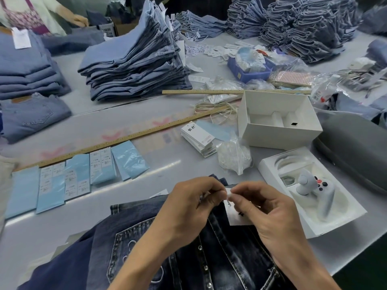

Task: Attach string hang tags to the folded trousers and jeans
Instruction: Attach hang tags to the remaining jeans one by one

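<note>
— Why are both hands bunched so close over the dark jeans (188, 248)?

— Threading work, I'd judge. The left hand (188, 206) has its fingers curled tight at the waistband edge, seemingly pinching the string end, though that is too small to be sure. The right hand (261, 208) pinches the other end, with the white hang tag (236, 216) lying on the denim just beneath it.

— And the jeans sit right at the near edge of the surface (159, 164)?

— Close to the body, so the fiddly part stays under the eyes. The spare tags (199, 137) wait stacked within reach, beside a clear bag (233, 154), probably of strings.

— The pale stacks (136, 65) behind?

— Whether they are tagged, I cannot tell.
</note>
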Action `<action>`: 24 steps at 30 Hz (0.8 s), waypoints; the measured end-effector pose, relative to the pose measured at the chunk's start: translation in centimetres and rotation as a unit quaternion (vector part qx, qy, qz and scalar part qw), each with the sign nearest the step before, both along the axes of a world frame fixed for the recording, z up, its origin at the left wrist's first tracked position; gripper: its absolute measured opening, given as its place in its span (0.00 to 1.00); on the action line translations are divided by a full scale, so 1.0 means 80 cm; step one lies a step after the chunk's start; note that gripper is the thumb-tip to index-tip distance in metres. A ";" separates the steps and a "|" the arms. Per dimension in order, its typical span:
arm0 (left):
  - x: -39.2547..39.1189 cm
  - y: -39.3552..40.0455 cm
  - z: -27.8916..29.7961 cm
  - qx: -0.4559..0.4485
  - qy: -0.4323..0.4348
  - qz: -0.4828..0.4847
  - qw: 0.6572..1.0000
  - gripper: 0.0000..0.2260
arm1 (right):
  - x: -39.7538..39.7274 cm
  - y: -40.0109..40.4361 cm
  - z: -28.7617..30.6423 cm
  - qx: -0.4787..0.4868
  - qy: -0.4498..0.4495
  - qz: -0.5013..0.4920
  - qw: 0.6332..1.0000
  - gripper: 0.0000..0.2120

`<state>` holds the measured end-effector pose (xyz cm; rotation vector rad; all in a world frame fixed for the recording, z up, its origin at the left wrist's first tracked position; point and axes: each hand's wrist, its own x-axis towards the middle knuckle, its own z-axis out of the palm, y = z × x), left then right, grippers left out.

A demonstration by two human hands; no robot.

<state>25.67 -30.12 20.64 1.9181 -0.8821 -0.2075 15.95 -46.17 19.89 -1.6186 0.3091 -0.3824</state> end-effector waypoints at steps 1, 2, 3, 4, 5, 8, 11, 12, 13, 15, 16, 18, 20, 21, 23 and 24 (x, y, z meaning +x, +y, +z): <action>0.000 0.000 0.000 0.001 -0.013 -0.002 1.000 0.02 | 0.000 0.000 0.000 -0.002 -0.003 0.001 1.000 0.09; 0.001 0.000 0.001 0.003 -0.027 -0.003 1.000 0.02 | 0.001 0.000 0.000 -0.002 -0.004 0.002 1.000 0.07; 0.002 0.000 0.001 0.004 -0.038 -0.004 0.999 0.02 | 0.001 0.000 0.001 -0.001 -0.005 0.003 1.000 0.07; 0.002 0.001 0.001 0.003 -0.046 -0.005 0.999 0.02 | 0.001 0.000 0.003 0.000 -0.006 0.006 1.000 0.06; 0.003 0.001 0.001 0.000 -0.050 -0.005 0.999 0.02 | 0.002 0.000 0.006 0.003 -0.009 0.011 1.000 0.06; 0.005 0.001 0.001 -0.032 -0.026 -0.003 0.999 0.05 | 0.001 -0.002 0.017 0.015 -0.018 0.043 0.999 0.05; 0.011 0.003 -0.003 -0.061 0.041 -0.019 0.997 0.09 | -0.001 -0.006 0.020 -0.032 -0.023 0.067 0.997 0.06; 0.013 0.004 -0.006 -0.072 0.070 -0.029 0.995 0.09 | -0.001 -0.007 0.020 -0.046 -0.025 0.072 0.996 0.07; 0.013 0.005 -0.010 -0.086 0.099 -0.038 0.991 0.09 | -0.001 -0.006 0.020 -0.052 -0.026 0.072 0.996 0.07; 0.011 0.003 -0.016 -0.104 0.132 -0.042 0.985 0.09 | 0.002 -0.002 0.020 -0.072 -0.028 0.056 0.995 0.07; 0.009 0.001 -0.019 -0.107 0.139 -0.033 0.984 0.09 | 0.004 -0.001 0.019 -0.112 -0.030 0.039 0.993 0.07; 0.008 -0.002 -0.023 -0.101 0.144 -0.003 0.984 0.07 | 0.009 -0.003 0.019 -0.255 -0.047 0.003 0.966 0.05; 0.009 -0.001 -0.025 -0.105 0.142 0.018 0.984 0.05 | 0.018 -0.007 0.023 -0.389 -0.078 -0.007 0.918 0.03; 0.010 0.001 -0.026 -0.112 0.135 0.025 0.984 0.04 | 0.023 -0.008 0.025 -0.432 -0.093 -0.005 0.897 0.04; 0.011 0.016 -0.026 -0.119 0.111 0.043 0.986 0.03 | 0.034 -0.007 0.028 -0.466 -0.121 0.003 0.877 0.08; 0.012 0.028 -0.027 -0.116 0.105 0.058 0.986 0.05 | 0.042 -0.005 0.031 -0.466 -0.130 0.009 0.875 0.10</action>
